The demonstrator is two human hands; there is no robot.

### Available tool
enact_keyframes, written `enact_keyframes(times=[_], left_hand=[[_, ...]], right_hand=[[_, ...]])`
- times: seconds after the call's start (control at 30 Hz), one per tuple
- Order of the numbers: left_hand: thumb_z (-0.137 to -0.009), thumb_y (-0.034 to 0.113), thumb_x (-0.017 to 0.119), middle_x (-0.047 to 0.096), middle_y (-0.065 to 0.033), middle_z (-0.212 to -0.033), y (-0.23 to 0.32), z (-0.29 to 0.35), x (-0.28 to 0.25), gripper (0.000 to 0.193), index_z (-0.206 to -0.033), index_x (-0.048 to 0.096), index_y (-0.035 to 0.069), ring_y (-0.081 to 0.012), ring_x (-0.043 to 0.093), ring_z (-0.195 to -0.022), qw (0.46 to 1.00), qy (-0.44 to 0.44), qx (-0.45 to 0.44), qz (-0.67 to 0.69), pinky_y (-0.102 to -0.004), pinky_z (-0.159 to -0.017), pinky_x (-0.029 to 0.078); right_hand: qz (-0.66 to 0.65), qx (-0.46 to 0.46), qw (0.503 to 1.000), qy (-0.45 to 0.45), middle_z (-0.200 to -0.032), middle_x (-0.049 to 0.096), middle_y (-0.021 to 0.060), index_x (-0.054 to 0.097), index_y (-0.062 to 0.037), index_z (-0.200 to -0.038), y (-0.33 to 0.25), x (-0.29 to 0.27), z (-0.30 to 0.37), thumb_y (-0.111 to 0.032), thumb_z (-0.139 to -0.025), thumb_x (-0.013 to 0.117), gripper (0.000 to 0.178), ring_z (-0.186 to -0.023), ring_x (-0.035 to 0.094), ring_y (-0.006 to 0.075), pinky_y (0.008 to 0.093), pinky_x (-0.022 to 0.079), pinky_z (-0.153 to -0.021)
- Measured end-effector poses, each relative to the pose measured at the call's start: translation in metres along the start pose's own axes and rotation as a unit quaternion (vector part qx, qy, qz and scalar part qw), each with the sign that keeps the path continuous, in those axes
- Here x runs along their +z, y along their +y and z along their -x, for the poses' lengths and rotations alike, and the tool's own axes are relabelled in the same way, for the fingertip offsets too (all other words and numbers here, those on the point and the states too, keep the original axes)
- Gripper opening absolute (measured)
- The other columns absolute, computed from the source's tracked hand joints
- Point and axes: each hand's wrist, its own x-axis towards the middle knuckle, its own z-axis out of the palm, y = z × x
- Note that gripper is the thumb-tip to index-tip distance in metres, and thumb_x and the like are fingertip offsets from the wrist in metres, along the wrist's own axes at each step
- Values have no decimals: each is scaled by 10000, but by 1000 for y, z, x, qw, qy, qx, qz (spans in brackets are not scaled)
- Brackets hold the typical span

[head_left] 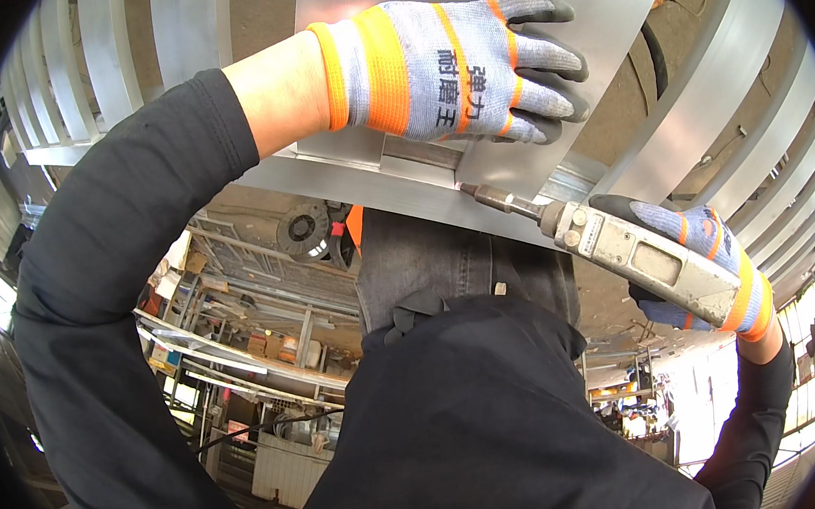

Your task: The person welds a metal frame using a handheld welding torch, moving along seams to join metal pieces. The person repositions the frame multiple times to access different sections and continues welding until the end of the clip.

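Observation:
My left hand (479, 69), in a grey glove with orange bands and dark fingertips, lies palm down across a wide silver metal slat (599, 5). Its fingers are stretched out and slightly apart. On the right, my right hand (707, 248), gloved alike, is wrapped round a worn, pale grey power drill (645, 258). The drill points left, its narrow tip at or very near the long metal rail (373, 192) just below my left hand. Whether the tip touches the rail, I cannot tell. A rectangular gap (420, 171) shows in the frame beside the tip.
More curved-looking silver slats stand in rows at the left (109, 58) and right (712, 82). A dark cable (654, 58) hangs behind them. Below the rail are a black reel (304, 230) on the floor and a cluttered rack (260, 340). My legs (456, 260) are close against the rail.

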Motion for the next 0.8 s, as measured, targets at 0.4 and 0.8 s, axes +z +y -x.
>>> enact_keyframes(times=[0.4, 0.8], left_hand=[[-1014, 308, 786, 689, 67, -1695, -5, -17, -33, 367, -1378, 825, 275, -260, 564, -1657, 975, -196, -28, 95, -630, -1476, 334], [-1064, 321, 744, 568, -100, -1757, 4, 12, 8, 627, -1661, 631, 167, -297, 548, -1660, 995, 10, -42, 90, -589, -1427, 434]], right_hand=[[-51, 26, 998, -13, -975, 788, 72, 688, -40, -1652, 0, 3, 1, -33, -855, 865, 817, -753, 693, 187, 353, 591, -761], [-55, 69, 996, -32, -1136, 812, 95, 687, -21, -1649, -14, 3, -8, -67, -876, 853, 792, -916, 754, 232, 356, 602, -883]])
